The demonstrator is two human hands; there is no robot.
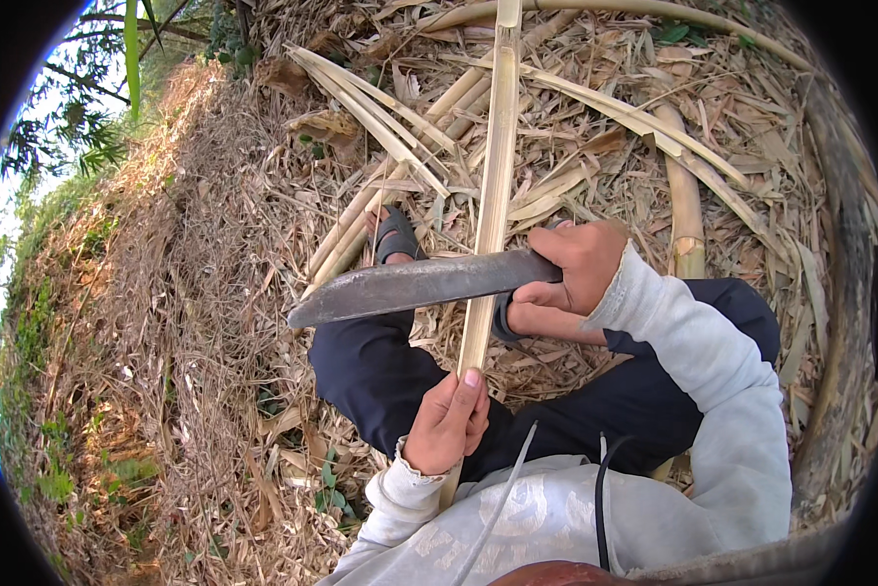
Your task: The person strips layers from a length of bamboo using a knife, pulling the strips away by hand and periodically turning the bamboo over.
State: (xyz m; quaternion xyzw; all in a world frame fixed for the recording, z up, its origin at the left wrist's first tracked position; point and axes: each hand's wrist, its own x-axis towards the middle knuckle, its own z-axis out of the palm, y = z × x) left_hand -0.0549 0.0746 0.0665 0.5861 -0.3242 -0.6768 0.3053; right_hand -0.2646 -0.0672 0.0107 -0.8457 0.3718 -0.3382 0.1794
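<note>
A long split bamboo strip [499,166] runs from my body up past the top of the view, its pale inner face showing. My left hand [450,420] is closed round its near end, thumb lying on top. In my right hand [584,266] is a machete [400,288] with a broad dark blade, gripped at the handle end, which the fingers hide. The blade lies crosswise over the strip above my left hand, its tip toward the left. Whether the edge touches the bamboo I cannot tell.
Split bamboo pieces [376,117] lie ahead on the left, more strips [644,127] on the right. A round bamboo pole [686,210] rests beyond my right knee. A thick log [839,293] borders the right. Dry leaves cover the ground; my sandalled foot [397,234] is near the blade.
</note>
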